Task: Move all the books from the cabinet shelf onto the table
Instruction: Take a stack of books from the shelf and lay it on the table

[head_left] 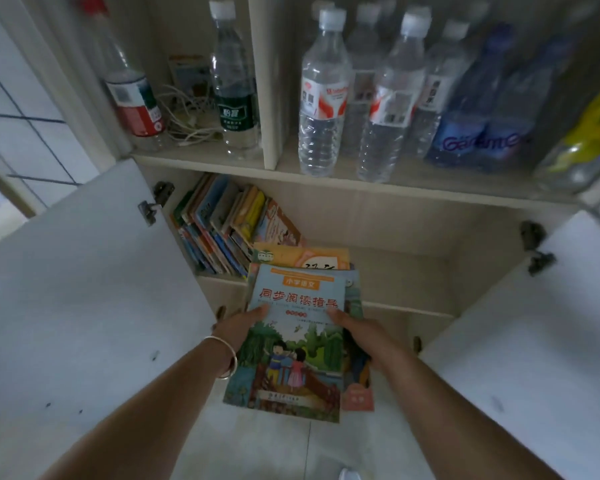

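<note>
Squarely between both hands' grip point(238, 327) point(355, 332): book stack point(291, 341).

A stack of books point(297, 341) is held in front of the open cabinet, the left hand point(238, 327) at its left edge and the right hand point(361, 336) at its right edge. Behind it, on the lower shelf point(409, 268), a row of books point(219, 223) leans against the shelf's left wall. On the upper shelf point(201, 160), bottles point(329, 95) stand on both sides of a divider point(264, 81), with cables point(187, 123) in the left compartment. Doors point(84, 289) hang open at both sides.
</note>
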